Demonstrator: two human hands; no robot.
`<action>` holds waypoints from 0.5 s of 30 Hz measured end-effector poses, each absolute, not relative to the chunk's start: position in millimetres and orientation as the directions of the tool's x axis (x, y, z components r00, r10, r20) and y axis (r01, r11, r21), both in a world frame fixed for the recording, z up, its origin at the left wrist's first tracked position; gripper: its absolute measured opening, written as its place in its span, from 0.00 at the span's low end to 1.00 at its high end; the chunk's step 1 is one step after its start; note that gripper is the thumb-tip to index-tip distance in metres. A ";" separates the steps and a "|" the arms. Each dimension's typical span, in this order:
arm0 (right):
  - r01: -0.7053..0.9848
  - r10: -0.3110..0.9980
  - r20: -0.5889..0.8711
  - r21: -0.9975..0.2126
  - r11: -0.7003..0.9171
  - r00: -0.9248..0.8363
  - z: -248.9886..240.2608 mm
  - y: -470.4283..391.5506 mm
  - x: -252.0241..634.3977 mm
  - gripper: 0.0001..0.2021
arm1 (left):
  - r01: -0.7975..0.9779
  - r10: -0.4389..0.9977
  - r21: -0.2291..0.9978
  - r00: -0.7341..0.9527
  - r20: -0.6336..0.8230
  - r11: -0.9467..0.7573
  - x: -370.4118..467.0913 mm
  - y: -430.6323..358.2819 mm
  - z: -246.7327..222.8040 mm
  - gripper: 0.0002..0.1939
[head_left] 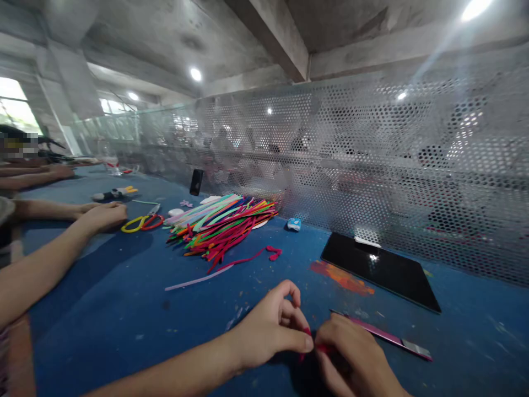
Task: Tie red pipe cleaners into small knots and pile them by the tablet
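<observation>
Near the front edge of the view, my left hand [275, 328] pinches a small red pipe cleaner [307, 332] between thumb and fingers; its index finger is curled above. Close against it, my right hand [353, 350] is closed on the same red piece, most of which the fingers hide. Just beyond my right hand lies a slim pink tool [382, 333] with a silvery section. Farther off, a bent red pipe cleaner shape [273, 253] rests by a loose red strand and a lilac pipe cleaner [198, 279].
A heap of coloured pipe cleaners [227, 229] lies mid-table. Left of it are scissors [142, 222] and another person's hands [101, 215]. A black tablet [382, 270], a small blue-and-white object [293, 224] and a phone [196, 182] sit near the perforated metal screen [351, 154].
</observation>
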State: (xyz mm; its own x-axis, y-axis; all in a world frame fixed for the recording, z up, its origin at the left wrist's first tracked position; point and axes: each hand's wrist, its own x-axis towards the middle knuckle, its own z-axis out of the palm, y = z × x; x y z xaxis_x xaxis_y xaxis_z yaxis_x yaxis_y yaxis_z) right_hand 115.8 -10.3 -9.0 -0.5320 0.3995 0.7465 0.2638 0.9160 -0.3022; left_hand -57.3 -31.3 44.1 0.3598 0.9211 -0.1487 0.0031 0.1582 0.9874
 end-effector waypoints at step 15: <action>0.358 0.662 0.508 -0.573 0.737 -0.551 -2.5 -11.8 110.2 0.07 | 0.020 0.959 0.996 0.271 -0.085 0.083 -55.5 -32.4 30.8 0.17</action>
State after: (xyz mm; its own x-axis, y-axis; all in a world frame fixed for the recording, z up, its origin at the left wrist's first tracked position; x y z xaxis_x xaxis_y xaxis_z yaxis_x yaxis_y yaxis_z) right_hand 110.2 -11.8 -2.5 -0.5507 0.6623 0.5080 0.3583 0.7372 -0.5728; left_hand -55.5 -32.4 30.8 0.2710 0.9588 -0.0849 0.0200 0.0826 0.9964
